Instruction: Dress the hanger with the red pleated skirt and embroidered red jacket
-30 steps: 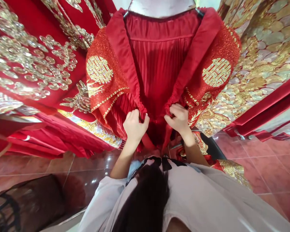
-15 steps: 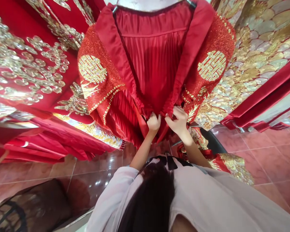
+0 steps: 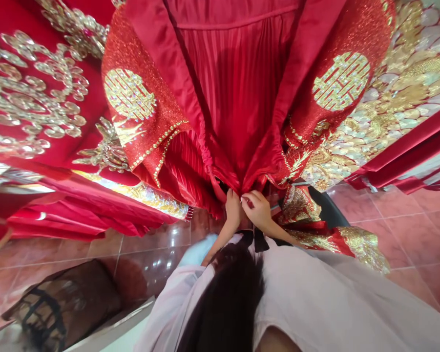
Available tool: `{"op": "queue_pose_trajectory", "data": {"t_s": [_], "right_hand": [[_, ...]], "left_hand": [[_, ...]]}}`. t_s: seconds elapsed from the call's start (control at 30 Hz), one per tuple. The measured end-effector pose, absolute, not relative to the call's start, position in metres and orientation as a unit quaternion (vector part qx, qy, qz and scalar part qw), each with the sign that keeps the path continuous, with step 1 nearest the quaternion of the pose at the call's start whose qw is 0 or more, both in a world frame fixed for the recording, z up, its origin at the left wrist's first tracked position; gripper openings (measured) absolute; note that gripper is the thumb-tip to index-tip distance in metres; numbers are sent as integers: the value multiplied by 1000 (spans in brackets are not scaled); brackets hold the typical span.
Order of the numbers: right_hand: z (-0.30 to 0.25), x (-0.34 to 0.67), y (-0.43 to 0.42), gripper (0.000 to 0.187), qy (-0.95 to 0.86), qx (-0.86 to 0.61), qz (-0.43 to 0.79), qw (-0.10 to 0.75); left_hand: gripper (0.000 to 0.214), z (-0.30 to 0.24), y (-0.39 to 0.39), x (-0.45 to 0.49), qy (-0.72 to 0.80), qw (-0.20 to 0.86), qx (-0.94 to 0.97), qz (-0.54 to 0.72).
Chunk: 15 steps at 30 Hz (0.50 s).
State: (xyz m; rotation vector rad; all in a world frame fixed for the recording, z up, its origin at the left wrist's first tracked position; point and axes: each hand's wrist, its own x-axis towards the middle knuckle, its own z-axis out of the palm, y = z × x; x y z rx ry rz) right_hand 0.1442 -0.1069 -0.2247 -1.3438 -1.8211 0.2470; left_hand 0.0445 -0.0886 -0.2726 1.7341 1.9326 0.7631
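Note:
A red jacket point(image 3: 238, 98) hangs open in front of me, with pleated inner fabric, smooth wide front edges and glittery sleeves bearing round gold emblems. My left hand point(image 3: 233, 208) is closed, its fingertips pinched at the low point where the front edges meet. Beside it, nearly touching, my right hand point(image 3: 257, 208) is also closed on the jacket's edge, fingers curled and thumb pressed in. A tiny pale spot shows between the two hands; I cannot tell what it is. The fabric right under the fingertips is mostly hidden.
A red gown point(image 3: 29, 93) with crystal beading hangs at left. On the right hangs a gold sequined garment point(image 3: 399, 98). Red and gold cloth point(image 3: 362, 247) lies low at right beside a dark edge. A dark brown bag point(image 3: 69, 303) sits on the tiled floor point(image 3: 150, 249).
Both hands have drawn down towards my body and closer together, bringing the jacket's front edges together. The jacket now fills more of the view, and its top is cut off.

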Motion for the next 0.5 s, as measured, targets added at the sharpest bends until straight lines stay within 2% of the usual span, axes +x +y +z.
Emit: {"op": "queue_pose_trajectory", "data": {"t_s": [0.23,0.5], "right_hand": [[-226,135,-95,19,-674,-649,258,240],[-222,133,-86,16,-603,-641,393,266]], "left_hand": [[20,-284,-90,42,640,237,639,355],[20,-289,-87,38,640,232,648,342]]}}
